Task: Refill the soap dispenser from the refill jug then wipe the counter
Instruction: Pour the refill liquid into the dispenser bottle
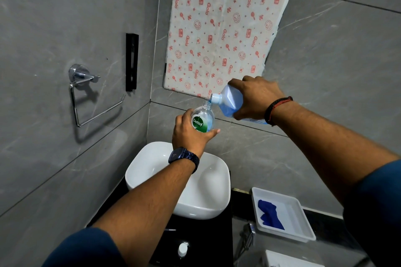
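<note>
My left hand (191, 134) grips a clear soap dispenser bottle (205, 118) with a green Dettol label, its pump off and its neck open, held up above the white basin (214, 193). My right hand (257, 98) holds the refill jug (229, 103), a translucent bottle of blue liquid, tipped with its white spout over the dispenser's neck. A thin blue stream runs from spout to neck. A white cap or pump part (183, 249) lies on the black counter (208, 243) in front of the basin. A blue cloth (270, 214) lies in a white tray (303, 223) at the right.
Grey tiled walls close in on the left and behind. A chrome towel ring (86, 93) and a black fixture (132, 62) hang on the left wall. A patterned sheet (221, 28) covers the back wall. A chrome hose fitting (249, 234) sits beside the counter.
</note>
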A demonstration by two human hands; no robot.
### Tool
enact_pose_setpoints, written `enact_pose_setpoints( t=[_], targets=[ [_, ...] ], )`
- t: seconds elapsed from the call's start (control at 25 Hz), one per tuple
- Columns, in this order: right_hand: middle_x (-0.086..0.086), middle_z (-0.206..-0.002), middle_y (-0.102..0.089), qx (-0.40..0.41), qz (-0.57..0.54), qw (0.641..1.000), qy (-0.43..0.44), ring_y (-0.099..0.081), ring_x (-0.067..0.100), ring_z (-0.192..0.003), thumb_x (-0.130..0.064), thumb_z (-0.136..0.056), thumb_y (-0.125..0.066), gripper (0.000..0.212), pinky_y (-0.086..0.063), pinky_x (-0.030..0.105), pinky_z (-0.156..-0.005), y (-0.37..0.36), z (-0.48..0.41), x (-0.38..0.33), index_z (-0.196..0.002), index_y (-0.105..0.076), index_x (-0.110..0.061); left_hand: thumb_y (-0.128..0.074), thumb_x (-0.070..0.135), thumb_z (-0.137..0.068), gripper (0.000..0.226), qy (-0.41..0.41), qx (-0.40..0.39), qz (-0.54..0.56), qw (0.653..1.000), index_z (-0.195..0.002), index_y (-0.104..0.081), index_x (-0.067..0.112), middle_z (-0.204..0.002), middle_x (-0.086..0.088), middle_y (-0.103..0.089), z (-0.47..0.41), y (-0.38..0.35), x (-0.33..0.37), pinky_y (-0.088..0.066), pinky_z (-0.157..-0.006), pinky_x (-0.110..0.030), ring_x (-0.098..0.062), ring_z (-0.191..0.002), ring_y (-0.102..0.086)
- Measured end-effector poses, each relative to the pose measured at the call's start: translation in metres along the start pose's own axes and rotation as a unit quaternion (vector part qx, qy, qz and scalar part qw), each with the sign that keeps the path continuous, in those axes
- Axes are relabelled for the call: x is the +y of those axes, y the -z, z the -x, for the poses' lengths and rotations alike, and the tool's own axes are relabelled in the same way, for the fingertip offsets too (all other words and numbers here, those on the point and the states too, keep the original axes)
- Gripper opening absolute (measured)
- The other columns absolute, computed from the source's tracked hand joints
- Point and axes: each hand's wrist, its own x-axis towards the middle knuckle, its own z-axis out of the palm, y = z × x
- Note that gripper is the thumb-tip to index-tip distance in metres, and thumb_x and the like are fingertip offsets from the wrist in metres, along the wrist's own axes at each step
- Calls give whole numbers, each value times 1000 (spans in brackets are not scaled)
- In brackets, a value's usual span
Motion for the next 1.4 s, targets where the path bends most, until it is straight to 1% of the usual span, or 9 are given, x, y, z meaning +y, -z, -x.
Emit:
enact_pose_setpoints(
  t=[0.32, 0.52, 0.96, 1.12, 1.24, 1.4],
  targets=[
    [3, -111, -59, 0, -5, 1000, -1, -55, 28, -98, -45, -61, -80, 78, -48, 37, -72, -4, -2, -1, -128, -42, -31, -86, 55, -43, 90, 0, -2, -2, 1000, -120, -48, 26, -116, 0, -53, -1, -2, -3, -45, -68, -25, -19, -98, -55],
    [4, -115, -59, -4, -8, 1000, -1, -54, 28, -101, -45, -62, -80, 80, -51, 39, -75, -9, -4, -1, -130, -42, -29, -86, 55, -42, 89, 2, -6, -2, 1000, -118, -48, 28, -116, 1, -52, -2, -4, -5, -47, -68, -26, -20, -97, -55],
    [4, -113, -59, 0, -8, 1000, 3, -55, 28, -99, -45, -61, -81, 80, -51, 40, -73, -12, -7, -1, -128, -42, -29, -85, 56, -43, 91, 4, -3, -8, 1000, -120, -48, 26, -116, 0, -52, -5, -5, -8, -49, -69, -28, -19, -97, -55],
    [4, -109, -60, -7, -46, 999, -10, -56, 27, -95, -50, -58, -80, 81, -49, 39, -72, -16, -7, -4, -127, -43, -29, -85, 57, -40, 88, 3, 7, 1, 1000, -115, -50, 28, -112, 1, -54, -6, -4, -10, -45, -67, -25, -16, -90, -55],
    [3, -106, -60, -14, -90, 996, -24, -55, 25, -91, -53, -56, -80, 82, -45, 34, -68, -20, -6, -6, -126, -43, -29, -85, 58, -38, 85, 1, 19, 8, 1000, -111, -52, 30, -109, 3, -55, -7, -1, -13, -44, -67, -23, -9, -82, -48],
    [3, -107, -60, -19, -100, 994, -27, -55, 25, -91, -53, -57, -79, 82, -42, 32, -67, -23, -5, -9, -127, -43, -29, -85, 58, -38, 84, -1, 20, 6, 1000, -110, -51, 31, -108, 3, -55, -7, 0, -17, -43, -68, -23, -8, -81, -46]
  ],
)
